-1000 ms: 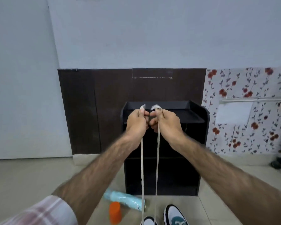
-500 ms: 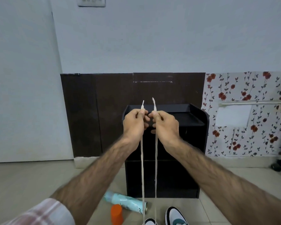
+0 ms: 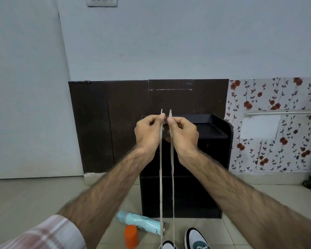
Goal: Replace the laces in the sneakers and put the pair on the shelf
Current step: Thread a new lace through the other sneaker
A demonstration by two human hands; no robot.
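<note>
Two lace ends (image 3: 161, 113) raised level, matching length | left hand (image 3: 147, 133) and right hand (image 3: 184, 133) each pinch one end in a closed grip | lace (image 3: 161, 177) drops taut to sneaker (image 3: 167, 245) on floor, before shelf (image 3: 214, 141)

The hands (image 3: 166, 133) have parted slightly, lace (image 3: 161, 177) tips now upright.

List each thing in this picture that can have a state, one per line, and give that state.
left hand: pinching one lace end
right hand: pinching the other lace end
lace: both strands pulled straight up from the near sneaker
near sneaker: on floor, lace threaded
other sneaker: on floor
shelf: holds no sneakers
spray can: lying down, uncapped
orange cap: standing on floor
</note>
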